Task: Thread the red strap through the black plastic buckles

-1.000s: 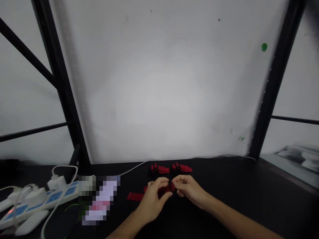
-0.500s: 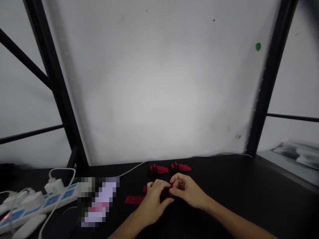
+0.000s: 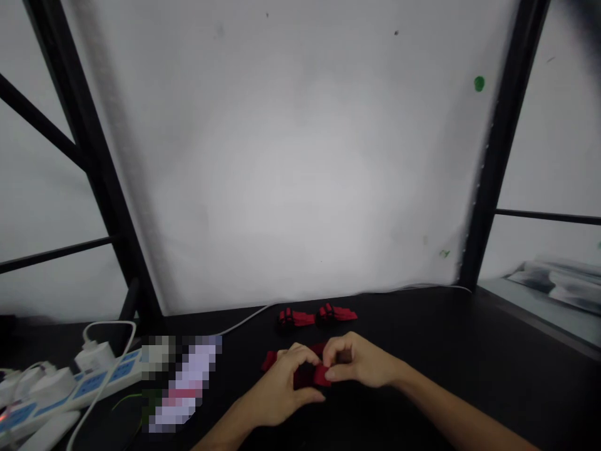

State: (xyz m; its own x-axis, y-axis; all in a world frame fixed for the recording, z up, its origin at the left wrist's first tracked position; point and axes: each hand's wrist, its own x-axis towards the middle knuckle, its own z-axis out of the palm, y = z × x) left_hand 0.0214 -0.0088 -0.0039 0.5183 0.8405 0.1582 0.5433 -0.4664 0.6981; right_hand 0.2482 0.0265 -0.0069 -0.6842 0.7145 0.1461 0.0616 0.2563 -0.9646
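Both hands meet over a red strap [image 3: 313, 374] on the black table [image 3: 446, 357]. My left hand [image 3: 282, 388] pinches its left part and my right hand [image 3: 359, 366] pinches its right part, fingers closed on the fabric. A loose red end [image 3: 269, 360] sticks out to the left of my left hand. Just behind the hands lie two finished red straps with black bands, one on the left [image 3: 293, 318] and one on the right [image 3: 337, 313].
A white and blue power strip [image 3: 70, 391] with plugs and white cables lies at the front left. A blurred-out patch [image 3: 181, 382] sits beside it. A white backdrop [image 3: 300, 156] between black frame posts stands behind the table. A white cable [image 3: 244, 321] runs along the back edge.
The strap has been drawn in between my hands; the long red piece that lay out to the left is now shorter. Both hands sit slightly lower in view.
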